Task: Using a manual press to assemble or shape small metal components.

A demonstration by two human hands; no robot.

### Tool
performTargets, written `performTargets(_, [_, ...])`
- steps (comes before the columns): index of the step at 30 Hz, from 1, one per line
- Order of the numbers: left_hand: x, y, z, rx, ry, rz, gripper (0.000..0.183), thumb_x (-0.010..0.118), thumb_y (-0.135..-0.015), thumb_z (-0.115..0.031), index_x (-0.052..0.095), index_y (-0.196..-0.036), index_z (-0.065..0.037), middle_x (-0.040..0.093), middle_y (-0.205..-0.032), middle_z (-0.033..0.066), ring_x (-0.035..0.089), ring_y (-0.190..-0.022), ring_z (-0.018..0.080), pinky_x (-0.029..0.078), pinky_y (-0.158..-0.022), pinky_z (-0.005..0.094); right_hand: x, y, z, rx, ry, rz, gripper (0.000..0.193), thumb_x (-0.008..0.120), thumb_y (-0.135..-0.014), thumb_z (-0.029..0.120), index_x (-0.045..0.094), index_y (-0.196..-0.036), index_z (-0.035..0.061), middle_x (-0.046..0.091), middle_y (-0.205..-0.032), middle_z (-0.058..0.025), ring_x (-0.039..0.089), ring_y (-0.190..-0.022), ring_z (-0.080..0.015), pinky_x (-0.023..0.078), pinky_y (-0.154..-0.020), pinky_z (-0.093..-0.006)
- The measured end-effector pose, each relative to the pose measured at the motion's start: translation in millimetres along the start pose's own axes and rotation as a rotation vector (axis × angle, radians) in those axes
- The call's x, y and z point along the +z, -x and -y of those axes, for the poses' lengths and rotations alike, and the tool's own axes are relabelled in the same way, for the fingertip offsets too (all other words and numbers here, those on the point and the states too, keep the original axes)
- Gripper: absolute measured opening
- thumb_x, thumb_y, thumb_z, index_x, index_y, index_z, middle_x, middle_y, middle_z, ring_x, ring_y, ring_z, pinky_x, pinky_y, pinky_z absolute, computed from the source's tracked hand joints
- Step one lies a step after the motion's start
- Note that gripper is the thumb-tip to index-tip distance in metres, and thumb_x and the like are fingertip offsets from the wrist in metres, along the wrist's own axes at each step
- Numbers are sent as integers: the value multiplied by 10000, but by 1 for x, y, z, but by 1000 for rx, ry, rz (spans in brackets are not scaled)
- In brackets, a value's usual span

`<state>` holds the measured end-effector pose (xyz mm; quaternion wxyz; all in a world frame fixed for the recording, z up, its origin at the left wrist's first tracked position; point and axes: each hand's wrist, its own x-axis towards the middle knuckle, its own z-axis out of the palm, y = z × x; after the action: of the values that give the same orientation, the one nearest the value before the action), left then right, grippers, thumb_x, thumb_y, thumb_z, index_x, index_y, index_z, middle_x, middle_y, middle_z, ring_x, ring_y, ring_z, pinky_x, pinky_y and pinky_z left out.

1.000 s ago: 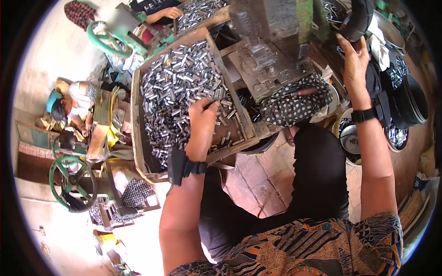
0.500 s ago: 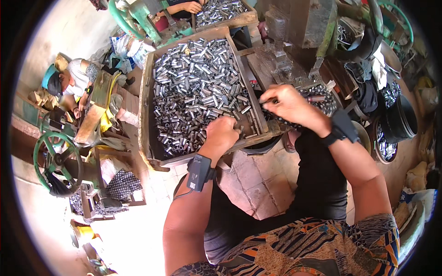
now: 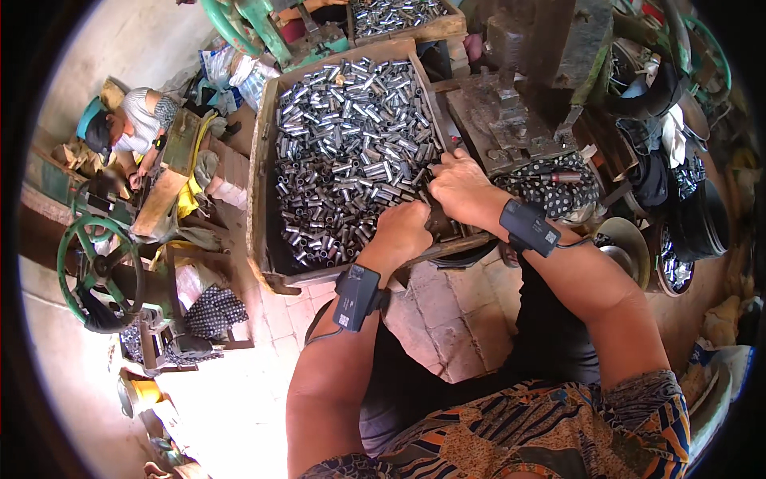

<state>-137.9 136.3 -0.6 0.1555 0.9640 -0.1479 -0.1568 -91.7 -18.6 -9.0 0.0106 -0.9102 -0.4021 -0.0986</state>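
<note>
A wooden tray [image 3: 265,152] full of short shiny metal tubes [image 3: 351,132] stands in front of me. Over its near right corner my left hand [image 3: 401,233] is closed, fingers curled inward; whatever it grips is hidden. Close beside it, my right hand [image 3: 461,185] reaches across the tray's right side with bent, closed fingers, and their tips are partly hidden among the tubes. I cannot make out what is in them. To the right of the tray stands a dark metal press [image 3: 511,120] on a worn base.
A dotted cloth [image 3: 550,188] with a red-handled tool [image 3: 565,176] lies below the press. Buckets [image 3: 692,211] and metal parts crowd the right. At left, a green handwheel [image 3: 100,267] stands near a co-worker [image 3: 136,132]. Another tray [image 3: 411,33] of tubes sits at the back.
My right hand has moved left, from beside the press to the tray's right side, close to my left hand. The left hand stays closed over the tray corner. The view has shifted slightly.
</note>
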Motion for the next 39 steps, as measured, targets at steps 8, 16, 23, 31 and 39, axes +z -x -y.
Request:
performTargets(8, [8,15,0,-2,127,-218,251,606,-711,-66,602,-959,-25,630,-952,185,585,-951,360,455,-822,433,0,-1,6,9,-6,18,78,645,-645,101,708,-689,87,640,-815,-118,555,-889,-262,337,-834,-374])
performTargets(16, [5,24,5,-8,167,-240,284,538,-725,-55,629,-993,-35,632,-945,205,593,-916,370,454,-801,440,1,0,7,44,-63,-9,92,637,-649,73,689,-725,64,640,-833,-108,561,-879,-239,341,-834,-356])
performTargets(23, [11,24,18,8,74,-220,212,551,-752,-105,662,-923,-49,640,-876,196,607,-887,355,468,-789,436,9,2,12,44,-92,-40,137,649,-626,77,672,-761,79,651,-832,-89,583,-889,-243,351,-830,-370])
performTargets(31, [-5,25,25,-74,92,-296,247,563,-731,-100,661,-955,-68,649,-842,188,622,-852,357,477,-777,430,14,-1,5,64,-261,-164,159,635,-619,71,668,-773,91,645,-801,-108,594,-886,-286,359,-837,-381])
performTargets(39, [2,19,20,-57,173,-311,216,606,-758,-119,653,-960,-56,650,-856,183,622,-850,356,478,-780,420,4,5,0,182,-598,-227,246,600,-717,23,667,-954,22,662,-873,-167,616,-889,-339,498,-754,-398])
